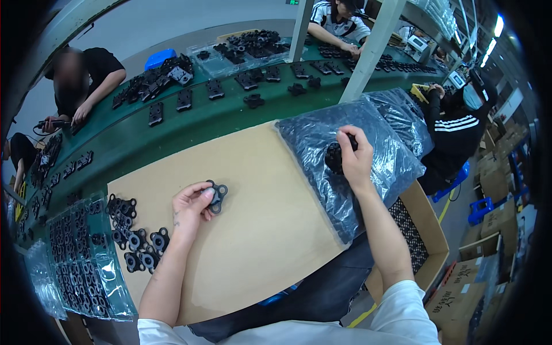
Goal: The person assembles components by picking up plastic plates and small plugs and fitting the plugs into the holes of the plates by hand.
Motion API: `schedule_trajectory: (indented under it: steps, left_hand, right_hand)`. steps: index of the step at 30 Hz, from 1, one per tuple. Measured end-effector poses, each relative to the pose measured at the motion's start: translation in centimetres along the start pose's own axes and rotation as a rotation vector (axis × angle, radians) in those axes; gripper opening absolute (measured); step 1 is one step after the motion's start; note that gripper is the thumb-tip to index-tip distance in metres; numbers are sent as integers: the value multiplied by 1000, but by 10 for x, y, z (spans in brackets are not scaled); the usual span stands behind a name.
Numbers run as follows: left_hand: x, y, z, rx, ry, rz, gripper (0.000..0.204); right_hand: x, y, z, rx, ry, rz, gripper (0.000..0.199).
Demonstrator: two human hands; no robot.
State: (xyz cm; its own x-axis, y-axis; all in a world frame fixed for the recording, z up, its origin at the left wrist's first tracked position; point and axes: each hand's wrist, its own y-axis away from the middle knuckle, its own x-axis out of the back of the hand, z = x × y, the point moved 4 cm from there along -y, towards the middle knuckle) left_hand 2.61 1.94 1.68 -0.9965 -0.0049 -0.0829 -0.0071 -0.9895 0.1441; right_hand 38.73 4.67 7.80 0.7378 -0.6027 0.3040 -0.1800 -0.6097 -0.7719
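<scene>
My left hand (194, 206) pinches a black lobed plastic part (217, 197) with a ring at its centre, just above a brown cardboard sheet (259, 230). To the right, my right hand (356, 158) is closed over a clear plastic bag (310, 132) full of dark pieces. Small black pieces (333, 158) show in a dark patch beside its fingers; what those fingers grip is hidden. At the sheet's left edge lies a loose pile of similar black lobed parts (137, 240), several with rings in them.
Clear trays (86, 259) of black parts stand at the left. Beyond runs a green conveyor belt (190, 126) with rows of black parts (214, 89). A grey post (374, 52) rises behind the bag. An open carton (431, 230) is at the right. Co-workers (86, 80) sit around.
</scene>
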Motion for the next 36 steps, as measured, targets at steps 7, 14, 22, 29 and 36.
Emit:
schedule_trajectory:
  steps: [7,14,22,29,36]
  left_hand:
    - [6,-1,-14,-61,445,-102,21]
    - [0,-15,-2,-72,611,-162,33]
    - [-9,-20,-9,-64,623,-200,51]
    - [-8,-20,-12,-69,542,-152,53]
    - [-3,-16,-12,-70,565,-157,52]
  right_hand:
    - [-139,23,-62,-1143,-1343,-227,10]
    - [-224,85,-74,-1310,-1533,-486,18]
    - [-218,96,-74,-1261,-1640,-598,19]
    - [-215,92,-83,-1291,-1446,-550,22]
    - [-213,95,-84,-1299,-1451,-641,24]
